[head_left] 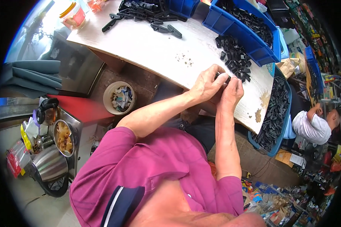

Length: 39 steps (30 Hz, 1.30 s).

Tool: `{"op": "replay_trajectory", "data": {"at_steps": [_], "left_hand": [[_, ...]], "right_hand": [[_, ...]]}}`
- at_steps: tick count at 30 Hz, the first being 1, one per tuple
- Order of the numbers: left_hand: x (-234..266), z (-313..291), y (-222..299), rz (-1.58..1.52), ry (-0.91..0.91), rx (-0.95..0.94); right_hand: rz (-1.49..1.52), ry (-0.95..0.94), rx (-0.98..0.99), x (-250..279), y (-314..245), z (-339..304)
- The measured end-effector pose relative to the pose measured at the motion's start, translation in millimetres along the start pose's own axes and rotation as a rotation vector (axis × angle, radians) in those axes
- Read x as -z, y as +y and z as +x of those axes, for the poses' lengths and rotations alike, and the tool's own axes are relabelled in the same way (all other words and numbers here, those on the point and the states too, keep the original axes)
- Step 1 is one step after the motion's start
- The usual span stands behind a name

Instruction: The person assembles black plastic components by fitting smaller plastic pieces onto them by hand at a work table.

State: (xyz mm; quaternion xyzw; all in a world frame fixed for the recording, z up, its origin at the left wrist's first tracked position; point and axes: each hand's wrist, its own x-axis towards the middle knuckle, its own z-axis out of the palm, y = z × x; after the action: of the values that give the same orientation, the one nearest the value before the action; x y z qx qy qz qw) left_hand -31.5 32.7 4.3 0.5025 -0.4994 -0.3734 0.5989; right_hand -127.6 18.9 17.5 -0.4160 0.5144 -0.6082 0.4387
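Note:
Above the table's near edge, my left hand (207, 84) and my right hand (231, 94) meet, fingers closed in a pinch. Between them is a small black plastic part (226, 78), mostly covered by the fingers, so its exact shape is hidden. Just beyond my hands lies a loose pile of small black plastic pieces (236, 56). Farther left on the white table (147, 45) are several long black plastic clips (166, 30), some heaped together at the back.
A blue bin (250, 51) of black pieces stands behind the pile. Right of the table, a blue tub (271, 151) holds black clips. A waste bucket (107, 99) and a kettle (51, 166) are at left. Another person (312, 126) sits far right.

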Motion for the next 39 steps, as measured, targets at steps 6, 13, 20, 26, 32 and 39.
{"op": "replay_trajectory", "data": {"at_steps": [6,13,20,26,32,39], "left_hand": [[21.1,59.7,-3.4,0.333,0.058,-0.092],[-0.8,97.3,-33.0,0.887,0.022,-0.420],[6.2,84.3,-27.9,0.471,0.224,-0.427],[-10.9,55.3,-11.0,0.139,0.012,-0.254],[-25.4,37.2,-14.2,0.246,-0.162,-0.426],[-7.6,30.8,-1.1,0.169,-0.209,-0.355]], "right_hand": [[0.138,0.114,-0.255,7.3,-22.4,9.5],[0.119,0.381,-0.205,81.5,-53.1,79.5],[0.101,0.747,-0.183,138.9,-53.7,99.4],[-0.009,-0.051,-0.409,62.5,-30.3,50.5],[-0.045,-0.218,-0.268,41.7,-6.2,36.0],[-0.040,-0.261,-0.210,35.2,-16.1,20.2]]}}
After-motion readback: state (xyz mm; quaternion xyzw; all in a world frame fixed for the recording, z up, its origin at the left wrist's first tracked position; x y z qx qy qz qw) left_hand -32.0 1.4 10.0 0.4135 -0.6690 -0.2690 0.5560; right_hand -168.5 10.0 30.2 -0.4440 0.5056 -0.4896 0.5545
